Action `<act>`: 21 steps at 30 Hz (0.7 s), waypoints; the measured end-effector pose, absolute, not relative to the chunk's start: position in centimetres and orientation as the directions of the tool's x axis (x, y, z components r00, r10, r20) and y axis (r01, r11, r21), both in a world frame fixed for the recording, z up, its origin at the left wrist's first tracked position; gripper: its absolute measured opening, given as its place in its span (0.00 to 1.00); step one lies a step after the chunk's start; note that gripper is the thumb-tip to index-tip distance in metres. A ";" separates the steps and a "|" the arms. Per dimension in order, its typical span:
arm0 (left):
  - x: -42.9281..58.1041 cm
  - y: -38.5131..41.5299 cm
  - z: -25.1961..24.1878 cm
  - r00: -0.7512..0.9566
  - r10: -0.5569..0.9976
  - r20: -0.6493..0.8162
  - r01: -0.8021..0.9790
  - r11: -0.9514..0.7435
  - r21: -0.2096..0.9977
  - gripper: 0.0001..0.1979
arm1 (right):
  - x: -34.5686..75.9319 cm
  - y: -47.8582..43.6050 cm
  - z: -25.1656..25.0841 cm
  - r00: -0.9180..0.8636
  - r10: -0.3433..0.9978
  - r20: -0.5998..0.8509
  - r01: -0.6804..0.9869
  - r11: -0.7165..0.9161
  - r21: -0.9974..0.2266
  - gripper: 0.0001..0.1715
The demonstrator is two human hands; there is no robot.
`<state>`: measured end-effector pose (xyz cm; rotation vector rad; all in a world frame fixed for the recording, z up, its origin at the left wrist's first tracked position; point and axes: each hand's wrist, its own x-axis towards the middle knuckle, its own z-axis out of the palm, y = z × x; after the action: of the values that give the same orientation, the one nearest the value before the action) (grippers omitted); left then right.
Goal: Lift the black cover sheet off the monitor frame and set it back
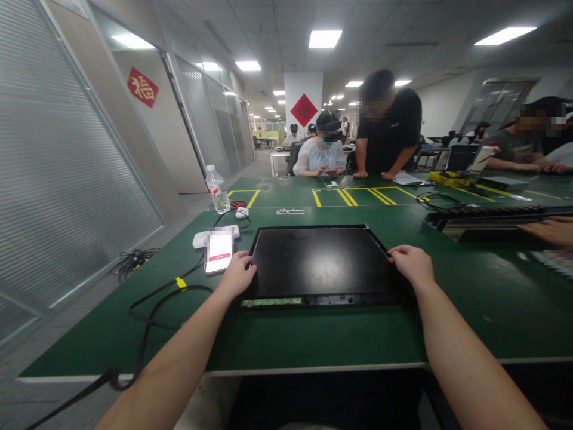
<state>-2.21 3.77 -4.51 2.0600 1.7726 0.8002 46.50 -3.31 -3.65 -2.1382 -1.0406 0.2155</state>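
Note:
A flat black monitor panel (320,263) lies on the green table (313,334) in front of me, a strip of green circuit board showing along its near edge. My left hand (237,273) grips the panel's left edge with curled fingers. My right hand (412,264) is closed on the panel's right edge. Both forearms reach in from the bottom of the view.
A phone (219,251) lies just left of the panel, with a white device, a black cable (152,307) and a water bottle (217,190) beyond. Another person's hand (548,230) rests by a dark panel at right. Several people stand or sit at the far table.

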 end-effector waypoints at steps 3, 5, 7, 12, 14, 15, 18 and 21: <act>-2.2 3.8 -4.5 0.074 0.974 0.215 0.802 -0.187 0.567 0.17 | 46.6 -3.2 -3.9 0.661 0.731 0.172 0.615 -0.395 -0.683 0.11; -2.2 3.8 -4.5 0.073 0.974 0.215 0.800 -0.185 0.570 0.16 | 46.8 -3.2 -4.0 0.660 0.730 0.177 0.617 -0.393 -0.682 0.11; -2.2 3.7 -4.5 0.073 0.974 0.214 0.800 -0.186 0.570 0.17 | 46.8 -3.1 -4.1 0.658 0.731 0.178 0.622 -0.396 -0.676 0.12; -2.2 3.7 -4.5 0.078 0.974 0.212 0.812 -0.186 0.554 0.18 | 46.7 -3.2 -3.9 0.659 0.738 0.143 0.610 -0.413 -0.676 0.12; -2.3 3.7 -4.6 0.083 0.973 0.217 0.810 -0.193 0.553 0.17 | 46.5 -3.3 -3.7 0.656 0.741 0.144 0.614 -0.412 -0.673 0.12; -2.3 3.8 -4.6 0.083 0.971 0.223 0.808 -0.197 0.555 0.17 | 46.5 -3.3 -3.7 0.655 0.741 0.148 0.619 -0.414 -0.668 0.12; -2.3 3.8 -4.6 0.082 0.969 0.232 0.806 -0.201 0.556 0.15 | 46.4 -3.3 -3.7 0.656 0.739 0.153 0.629 -0.423 -0.652 0.12; -2.2 3.8 -4.5 0.080 0.972 0.220 0.812 -0.192 0.551 0.16 | 46.5 -3.3 -3.8 0.659 0.737 0.154 0.626 -0.423 -0.656 0.12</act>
<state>-2.24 3.77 -4.47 2.0761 1.7840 0.7983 46.47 -3.25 -3.77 -2.1728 -1.0493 0.2035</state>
